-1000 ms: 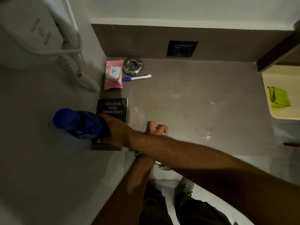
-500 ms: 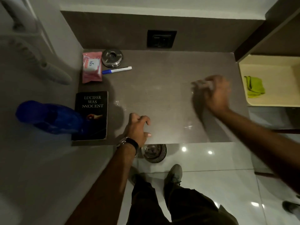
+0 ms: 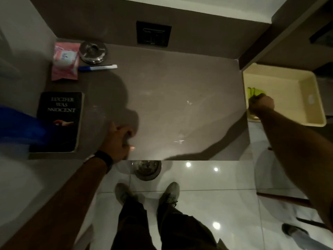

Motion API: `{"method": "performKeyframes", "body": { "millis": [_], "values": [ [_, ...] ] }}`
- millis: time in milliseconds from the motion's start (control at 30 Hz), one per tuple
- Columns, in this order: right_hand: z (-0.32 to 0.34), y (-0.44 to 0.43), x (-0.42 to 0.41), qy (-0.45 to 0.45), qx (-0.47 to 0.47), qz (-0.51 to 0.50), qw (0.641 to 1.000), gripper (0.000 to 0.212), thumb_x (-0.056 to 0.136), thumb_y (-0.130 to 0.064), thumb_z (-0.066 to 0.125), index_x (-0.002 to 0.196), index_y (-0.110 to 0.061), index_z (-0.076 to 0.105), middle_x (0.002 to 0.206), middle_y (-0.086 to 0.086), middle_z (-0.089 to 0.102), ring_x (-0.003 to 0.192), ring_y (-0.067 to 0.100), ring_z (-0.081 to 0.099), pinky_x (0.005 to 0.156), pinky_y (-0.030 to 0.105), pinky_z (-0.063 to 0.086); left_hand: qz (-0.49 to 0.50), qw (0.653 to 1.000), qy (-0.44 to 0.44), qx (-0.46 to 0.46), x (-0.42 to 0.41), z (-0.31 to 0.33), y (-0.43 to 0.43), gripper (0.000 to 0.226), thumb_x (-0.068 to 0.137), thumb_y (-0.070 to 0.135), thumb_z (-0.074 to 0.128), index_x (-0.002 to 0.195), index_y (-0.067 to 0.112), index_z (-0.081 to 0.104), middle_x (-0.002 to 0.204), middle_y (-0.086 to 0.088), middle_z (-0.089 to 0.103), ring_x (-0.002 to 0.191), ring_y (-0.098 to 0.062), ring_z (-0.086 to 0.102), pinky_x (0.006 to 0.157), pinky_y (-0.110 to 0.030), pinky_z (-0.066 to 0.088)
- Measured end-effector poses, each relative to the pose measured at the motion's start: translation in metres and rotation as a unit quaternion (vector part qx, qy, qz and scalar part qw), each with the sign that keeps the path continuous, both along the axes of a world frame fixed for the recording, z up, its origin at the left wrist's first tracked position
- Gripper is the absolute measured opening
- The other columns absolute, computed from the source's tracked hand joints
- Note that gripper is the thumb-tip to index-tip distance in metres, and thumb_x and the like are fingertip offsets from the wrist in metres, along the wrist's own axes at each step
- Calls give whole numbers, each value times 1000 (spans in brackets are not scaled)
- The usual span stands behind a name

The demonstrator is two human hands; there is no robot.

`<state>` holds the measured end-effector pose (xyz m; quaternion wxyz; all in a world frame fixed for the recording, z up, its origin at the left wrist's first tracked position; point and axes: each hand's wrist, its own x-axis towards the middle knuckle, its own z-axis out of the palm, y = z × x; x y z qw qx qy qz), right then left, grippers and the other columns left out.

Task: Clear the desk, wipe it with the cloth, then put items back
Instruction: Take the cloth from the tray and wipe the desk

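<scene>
The fingers (image 3: 253, 102) of the right hand (image 3: 261, 105) are bunched round the green cloth (image 3: 256, 91), which lies in the cream tub (image 3: 288, 82) just off the counter's (image 3: 171, 98) right edge. A second ago this hand was at the left edge on the blue bottle (image 3: 16, 127); half a second ago it was crossing the middle. The left hand (image 3: 118, 141) rests at the front edge as before, fingers loosely curled, holding nothing visible. The bottle now stands free beside the book (image 3: 59, 121). Book, pink packet (image 3: 65, 61), metal dish (image 3: 93, 51) and pen (image 3: 98, 67) sit along the left edge, so wiping looks imminent with only the middle and right bare.
</scene>
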<state>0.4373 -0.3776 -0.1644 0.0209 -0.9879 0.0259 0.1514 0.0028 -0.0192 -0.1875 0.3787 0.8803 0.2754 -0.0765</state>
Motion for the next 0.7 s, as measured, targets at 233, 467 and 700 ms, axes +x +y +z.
{"method": "performKeyframes", "body": {
  "millis": [233,467,700],
  "values": [
    [-8,-9,15,-101,24,-89,991,43,98,-36,68,124,-2,67,126,23,67,117,43,67,102,54,56,7,1000,1,-25,2,0,2,51,63,3,93,100,19,62,127,-17,47,109,-23,45,109,-36,40],
    [31,-2,-11,-356,212,29,910,27,101,-39,52,121,-26,66,123,10,59,113,31,60,96,45,53,13,1000,1,-5,3,0,-4,45,66,13,94,97,16,62,120,-11,41,103,-21,44,101,-31,40],
    [-1,76,-98,-118,203,396,887,21,92,-35,75,101,-16,73,138,25,55,130,46,50,112,51,43,35,999,-12,34,6,-3,-14,37,71,18,91,93,17,60,116,-11,41,100,-26,50,98,-37,48]
  ]
}}
